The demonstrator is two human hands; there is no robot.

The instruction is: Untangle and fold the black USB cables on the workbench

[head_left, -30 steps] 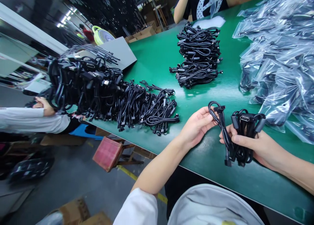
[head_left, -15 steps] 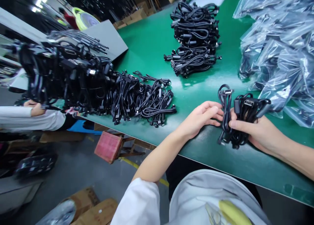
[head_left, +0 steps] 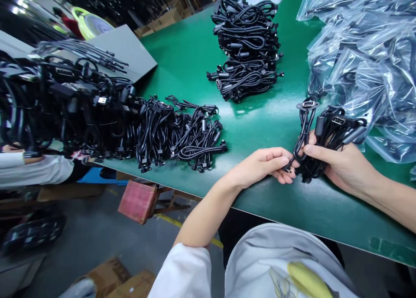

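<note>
the green tabletop (head_left: 266, 116) spans the view diagonally, its near edge running in front of the seated wearer. along its left part lies the long heap of black cables (head_left: 81, 107), tied coils massed high at the far left and lower toward the middle. on the right side rests the pile of clear plastic bags (head_left: 367, 72), with dark cables visible inside. between these two masses, toward the far edge, stands the stack of coiled cables (head_left: 247, 46), laid in layers. behind the long heap sits a grey box (head_left: 126, 51), tilted. beside the table, over the floor, is a stool with a red seat (head_left: 138, 201). at the left, a co-worker's white sleeve (head_left: 48, 170) shows beyond the heap.

the right hand (head_left: 344, 163) is closed around a handful of black cables (head_left: 333, 135), thumb across the front; the handful is above the near right part of the tabletop, just beside the bags. the left hand (head_left: 274, 164) has thumb and fingers together on the lower end of a single looped cable (head_left: 303, 131), which hangs next to the handful. the smallest part, a flanged connector (head_left: 307, 104), tops this loop, its socket facing the camera.
</note>
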